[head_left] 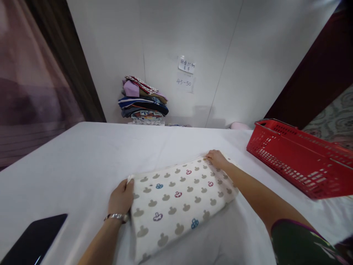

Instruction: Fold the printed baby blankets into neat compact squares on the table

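Observation:
A white cloth [182, 197] printed with grey, blue, red and purple mushrooms lies on the white-covered table [91, 162], folded into a long rectangle and slightly slanted. My left hand [121, 197], with a metal band at its wrist, holds the cloth's far left corner. Its thumb rests on top, and the other fingers are partly hidden by the edge. At the far right edge, my right hand [217, 159] is closed with its fingertips pinching the fabric. The right forearm passes over the cloth's right end and hides part of it.
A red plastic basket [298, 158] stands on the right of the table. Near the left front lies a black flat device [34, 239]. Against the wall is a stack of folded fabrics [143, 103]. Paper notes [185, 75] hang on the white wall; a pinkish curtain [35, 84] hangs left.

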A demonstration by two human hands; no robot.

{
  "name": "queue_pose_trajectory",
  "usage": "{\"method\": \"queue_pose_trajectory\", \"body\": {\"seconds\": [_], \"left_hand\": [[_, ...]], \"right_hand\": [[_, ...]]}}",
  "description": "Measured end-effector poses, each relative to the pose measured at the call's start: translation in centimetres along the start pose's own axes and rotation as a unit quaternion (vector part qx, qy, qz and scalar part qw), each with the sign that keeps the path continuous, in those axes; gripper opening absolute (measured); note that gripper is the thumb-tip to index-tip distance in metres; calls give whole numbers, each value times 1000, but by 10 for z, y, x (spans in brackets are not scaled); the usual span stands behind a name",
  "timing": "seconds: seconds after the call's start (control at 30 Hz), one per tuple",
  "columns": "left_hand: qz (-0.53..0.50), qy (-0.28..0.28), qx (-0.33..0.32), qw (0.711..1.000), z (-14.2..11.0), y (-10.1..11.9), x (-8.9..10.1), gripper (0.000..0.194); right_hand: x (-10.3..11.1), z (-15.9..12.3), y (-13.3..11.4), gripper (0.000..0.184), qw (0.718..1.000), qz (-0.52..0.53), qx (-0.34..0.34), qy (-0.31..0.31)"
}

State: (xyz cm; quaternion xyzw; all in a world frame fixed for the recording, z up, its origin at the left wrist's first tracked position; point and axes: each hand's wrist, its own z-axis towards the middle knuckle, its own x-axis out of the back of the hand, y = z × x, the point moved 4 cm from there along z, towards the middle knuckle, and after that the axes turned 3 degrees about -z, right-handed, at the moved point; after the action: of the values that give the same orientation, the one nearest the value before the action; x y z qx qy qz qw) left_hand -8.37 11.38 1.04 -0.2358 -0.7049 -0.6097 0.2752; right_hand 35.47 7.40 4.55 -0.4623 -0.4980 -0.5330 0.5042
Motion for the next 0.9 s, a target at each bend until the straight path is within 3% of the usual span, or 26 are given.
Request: {"method": "queue_pose_trajectory", "body": {"seconds": [0.6,0.9], "left_hand": [[-3,4,1,1000,0,2,0,33],[-28,2,18,999,-3,5,2,30]], "right_hand": [[0,15,3,23,999,34,-19,-29],[-17,15,2,25,996,50,-72,15]]}}
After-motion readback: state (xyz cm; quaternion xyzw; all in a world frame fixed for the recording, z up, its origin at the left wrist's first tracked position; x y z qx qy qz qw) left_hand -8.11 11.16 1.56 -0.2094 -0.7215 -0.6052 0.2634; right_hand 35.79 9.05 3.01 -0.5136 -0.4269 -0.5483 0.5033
